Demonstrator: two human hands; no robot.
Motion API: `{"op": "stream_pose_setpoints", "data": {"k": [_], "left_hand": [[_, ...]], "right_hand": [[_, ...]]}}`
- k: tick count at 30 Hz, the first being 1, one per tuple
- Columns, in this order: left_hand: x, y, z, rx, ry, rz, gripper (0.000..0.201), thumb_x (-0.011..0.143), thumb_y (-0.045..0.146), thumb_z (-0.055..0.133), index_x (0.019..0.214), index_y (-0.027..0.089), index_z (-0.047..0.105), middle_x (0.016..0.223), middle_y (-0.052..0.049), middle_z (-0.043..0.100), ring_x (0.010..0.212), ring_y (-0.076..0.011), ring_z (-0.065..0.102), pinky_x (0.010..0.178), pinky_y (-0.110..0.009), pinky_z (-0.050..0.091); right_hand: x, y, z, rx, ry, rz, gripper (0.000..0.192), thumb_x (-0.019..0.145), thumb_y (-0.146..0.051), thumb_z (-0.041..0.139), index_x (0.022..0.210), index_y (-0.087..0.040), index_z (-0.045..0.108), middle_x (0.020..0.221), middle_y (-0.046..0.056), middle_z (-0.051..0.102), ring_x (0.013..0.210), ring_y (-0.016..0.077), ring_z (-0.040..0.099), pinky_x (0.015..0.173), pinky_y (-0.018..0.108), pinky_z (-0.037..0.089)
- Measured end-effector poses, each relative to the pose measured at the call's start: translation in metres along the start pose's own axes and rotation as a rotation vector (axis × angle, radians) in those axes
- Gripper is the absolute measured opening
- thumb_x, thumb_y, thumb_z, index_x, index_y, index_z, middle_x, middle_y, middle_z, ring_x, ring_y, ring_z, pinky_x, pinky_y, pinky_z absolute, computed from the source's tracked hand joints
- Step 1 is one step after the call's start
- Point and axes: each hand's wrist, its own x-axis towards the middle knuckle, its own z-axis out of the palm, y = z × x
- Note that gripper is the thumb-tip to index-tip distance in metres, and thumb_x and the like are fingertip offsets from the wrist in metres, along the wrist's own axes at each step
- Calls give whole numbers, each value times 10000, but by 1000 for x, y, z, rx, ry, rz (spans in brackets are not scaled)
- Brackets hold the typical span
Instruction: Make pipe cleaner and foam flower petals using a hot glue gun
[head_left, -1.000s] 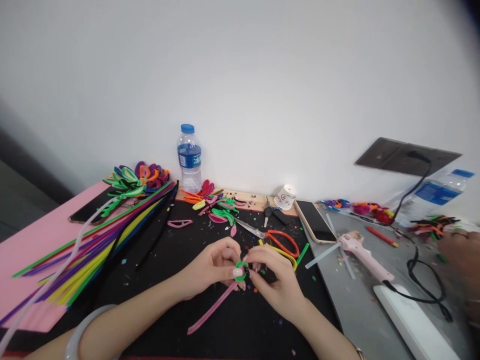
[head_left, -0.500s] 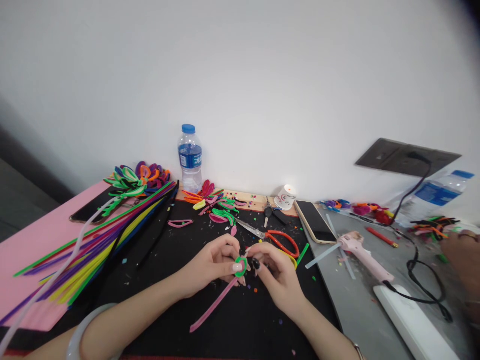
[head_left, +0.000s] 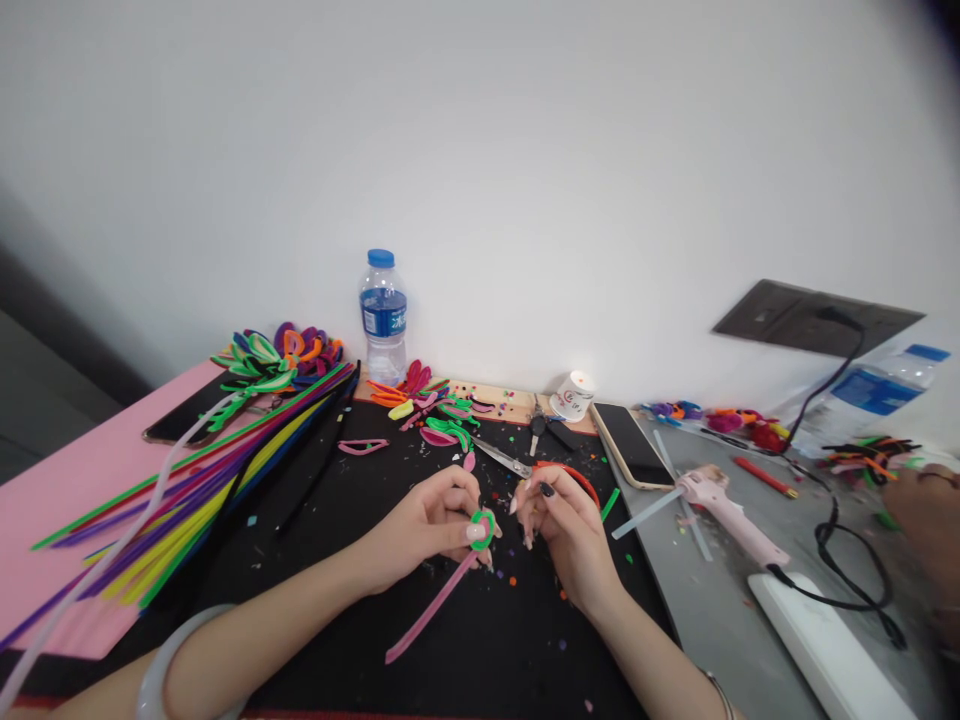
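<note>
My left hand point(head_left: 435, 520) pinches a small flower-like piece point(head_left: 482, 531) of green and pink pipe cleaner between thumb and fingers. A long pink pipe-cleaner strip point(head_left: 429, 612) hangs down from it toward the front. A little to the right, apart from the piece, my right hand point(head_left: 566, 530) is raised with fingers loosely curled and apart; I see nothing in it. Just behind that hand lie scissors point(head_left: 506, 459) with orange-red handles, partly hidden by it. Green and pink pipe-cleaner loops point(head_left: 448, 430) lie beyond my left hand.
Pipe cleaners point(head_left: 202, 500) and a finished-looking bunch point(head_left: 262, 365) lie left. A water bottle point(head_left: 384, 320) and paper cup point(head_left: 572, 396) stand at the wall. On the right are a phone point(head_left: 632, 445), a corded pink glue gun point(head_left: 731, 515), a white box point(head_left: 825, 640) and another person's hand point(head_left: 922, 520).
My right hand has moved away from the small piece, to the right and slightly up, and its fingers have loosened. My left hand stays in place, holding the piece.
</note>
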Motion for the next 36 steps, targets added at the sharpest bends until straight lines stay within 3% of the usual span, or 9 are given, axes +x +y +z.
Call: {"op": "stream_pose_setpoints", "data": {"k": [6, 14, 21, 27, 36], "left_hand": [[1, 1, 0, -8, -5, 3, 200, 776, 151, 638, 853, 177, 455, 767, 28, 584, 675, -135, 645, 645, -290, 514], [0, 2, 2, -10, -7, 10, 200, 771, 142, 640, 847, 175, 458, 760, 25, 591, 670, -136, 645, 636, -285, 511], [0, 2, 1, -4, -9, 6, 201, 770, 147, 642, 846, 175, 458, 766, 24, 590, 672, -133, 642, 629, -276, 507], [0, 3, 1, 8, 0, 4, 219, 759, 164, 655, 840, 180, 452, 758, 29, 592, 667, -132, 639, 622, -268, 503], [0, 2, 1, 11, 4, -2, 229, 756, 187, 660, 844, 178, 449, 757, 25, 584, 672, -139, 639, 628, -275, 503]], "right_hand": [[3, 5, -1, -102, 63, 17, 136, 797, -229, 609, 906, -203, 532, 614, -60, 465, 489, 57, 403, 455, 170, 347], [4, 5, 0, -175, 9, 66, 135, 812, -230, 577, 928, -220, 509, 566, -103, 332, 399, 26, 268, 375, 159, 233], [5, 6, 0, -135, -40, 122, 145, 818, -280, 588, 908, -209, 499, 538, -114, 310, 374, 16, 227, 359, 154, 181], [5, 6, 2, -56, -43, 162, 152, 834, -332, 566, 865, -197, 505, 445, -133, 246, 353, 26, 152, 340, 150, 210], [3, 3, 2, -22, -68, 192, 146, 842, -334, 548, 899, -200, 544, 527, -91, 342, 415, 43, 228, 383, 161, 267]]}}
